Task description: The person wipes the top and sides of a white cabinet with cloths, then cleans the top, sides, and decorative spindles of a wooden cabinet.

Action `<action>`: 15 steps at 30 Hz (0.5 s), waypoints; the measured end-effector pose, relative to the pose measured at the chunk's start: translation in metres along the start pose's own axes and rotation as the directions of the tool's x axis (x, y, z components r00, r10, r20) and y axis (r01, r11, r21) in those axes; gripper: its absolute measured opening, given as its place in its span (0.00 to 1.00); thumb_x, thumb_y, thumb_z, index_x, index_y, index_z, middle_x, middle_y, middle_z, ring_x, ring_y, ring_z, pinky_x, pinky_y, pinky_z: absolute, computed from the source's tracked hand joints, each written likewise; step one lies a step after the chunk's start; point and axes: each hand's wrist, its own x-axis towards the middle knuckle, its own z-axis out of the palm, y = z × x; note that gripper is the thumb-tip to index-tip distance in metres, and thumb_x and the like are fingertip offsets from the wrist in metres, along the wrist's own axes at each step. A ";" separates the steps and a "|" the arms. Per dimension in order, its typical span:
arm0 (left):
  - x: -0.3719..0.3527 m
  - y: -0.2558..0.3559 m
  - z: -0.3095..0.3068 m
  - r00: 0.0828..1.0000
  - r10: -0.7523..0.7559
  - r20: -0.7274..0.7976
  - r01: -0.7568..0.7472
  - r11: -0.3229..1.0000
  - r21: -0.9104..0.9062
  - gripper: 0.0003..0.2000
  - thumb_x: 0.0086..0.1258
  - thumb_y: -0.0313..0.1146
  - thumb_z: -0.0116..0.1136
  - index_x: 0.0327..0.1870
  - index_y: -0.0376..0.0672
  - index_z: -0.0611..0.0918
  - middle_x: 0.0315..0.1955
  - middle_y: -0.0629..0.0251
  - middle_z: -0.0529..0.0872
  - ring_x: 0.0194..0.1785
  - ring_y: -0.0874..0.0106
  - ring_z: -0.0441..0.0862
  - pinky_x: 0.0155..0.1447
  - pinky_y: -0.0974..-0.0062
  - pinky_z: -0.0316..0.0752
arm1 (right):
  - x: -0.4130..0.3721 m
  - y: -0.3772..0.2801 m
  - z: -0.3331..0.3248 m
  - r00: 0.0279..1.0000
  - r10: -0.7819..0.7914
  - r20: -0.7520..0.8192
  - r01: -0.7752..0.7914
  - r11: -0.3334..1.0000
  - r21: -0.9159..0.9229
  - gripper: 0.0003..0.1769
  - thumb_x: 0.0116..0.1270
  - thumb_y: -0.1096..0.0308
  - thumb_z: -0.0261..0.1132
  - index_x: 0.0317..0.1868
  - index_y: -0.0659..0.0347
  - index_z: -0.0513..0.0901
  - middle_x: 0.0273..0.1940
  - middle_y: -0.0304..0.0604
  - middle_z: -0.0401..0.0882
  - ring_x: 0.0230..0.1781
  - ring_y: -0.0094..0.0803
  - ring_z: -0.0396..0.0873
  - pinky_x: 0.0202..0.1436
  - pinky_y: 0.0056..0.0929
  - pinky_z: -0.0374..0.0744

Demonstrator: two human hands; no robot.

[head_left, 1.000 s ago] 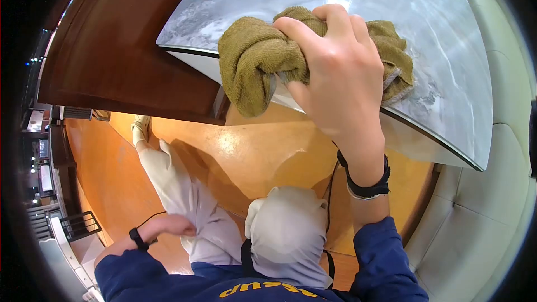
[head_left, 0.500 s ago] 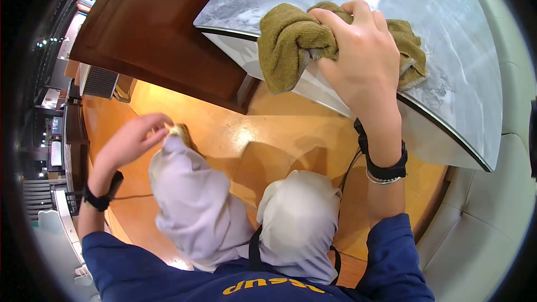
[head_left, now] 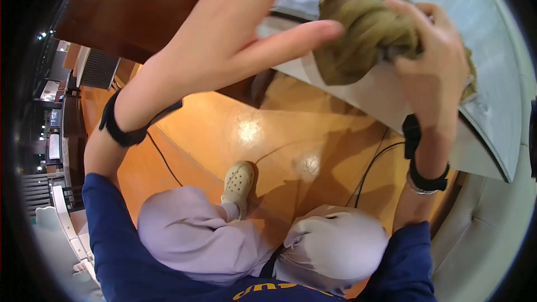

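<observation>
An olive-brown cloth [head_left: 361, 36] lies bunched at the edge of the grey marbled table [head_left: 495, 84], part of it hanging over the side. My right hand [head_left: 436, 59] is closed around the cloth, pressing it near the tabletop. Close to the camera, my left hand [head_left: 235, 31] reaches across toward the cloth with its thumb stretched out. Its other fingers run past the top of the view. The left thumb overlaps the cloth in view; whether it touches cannot be told.
A dark brown wooden panel [head_left: 140, 8] stands left of the table. Along the right runs a pale padded seat [head_left: 475, 240]. Thin black cables [head_left: 372, 165] trail from both wrist straps. Below is an orange-brown floor [head_left: 224, 128], with my clog [head_left: 239, 182] on it.
My left hand has risen from beside my knee to near the table edge. My right hand and the cloth have shifted rightward in view. My legs have moved, bringing a clog into sight.
</observation>
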 end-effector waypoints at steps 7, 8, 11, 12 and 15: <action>0.021 -0.011 0.085 0.916 0.318 -0.243 -0.343 0.937 -0.064 0.24 0.55 0.36 0.63 0.50 0.35 0.69 0.42 0.45 0.74 0.47 0.53 0.72 0.48 0.63 0.69 | -0.002 0.037 0.012 0.998 -0.031 0.046 0.030 0.999 0.028 0.15 0.59 0.64 0.55 0.43 0.63 0.78 0.33 0.47 0.80 0.34 0.43 0.78 0.40 0.33 0.73; 0.023 -0.017 0.088 0.912 0.314 -0.263 -0.333 0.943 -0.029 0.23 0.54 0.35 0.63 0.49 0.35 0.70 0.40 0.45 0.74 0.45 0.52 0.72 0.47 0.63 0.70 | -0.004 0.034 0.013 0.998 -0.042 0.043 0.042 0.999 0.005 0.15 0.59 0.63 0.55 0.42 0.63 0.78 0.33 0.47 0.80 0.33 0.43 0.78 0.39 0.33 0.73; 0.017 -0.019 0.078 0.934 0.224 -0.279 -0.242 0.970 -0.034 0.17 0.52 0.32 0.61 0.41 0.37 0.70 0.34 0.45 0.75 0.38 0.50 0.74 0.40 0.60 0.71 | -0.005 0.022 0.012 0.996 -0.082 0.032 0.084 0.994 -0.069 0.15 0.60 0.63 0.55 0.41 0.64 0.78 0.32 0.47 0.80 0.32 0.43 0.78 0.38 0.34 0.73; 0.011 -0.012 0.069 0.959 0.148 -0.243 -0.177 0.979 -0.103 0.14 0.52 0.31 0.59 0.37 0.37 0.70 0.30 0.46 0.75 0.34 0.49 0.74 0.36 0.59 0.71 | -0.006 0.020 0.014 0.995 -0.097 0.029 0.100 0.991 -0.090 0.15 0.60 0.63 0.55 0.41 0.64 0.78 0.32 0.47 0.80 0.32 0.43 0.78 0.38 0.34 0.72; -0.003 -0.038 0.076 0.837 0.438 -0.328 -0.365 0.893 0.262 0.10 0.54 0.28 0.56 0.35 0.37 0.72 0.30 0.47 0.75 0.30 0.49 0.75 0.35 0.59 0.71 | -0.005 0.017 0.018 0.993 -0.113 0.026 0.115 0.988 -0.099 0.14 0.60 0.62 0.55 0.40 0.64 0.78 0.31 0.47 0.79 0.31 0.43 0.77 0.36 0.34 0.72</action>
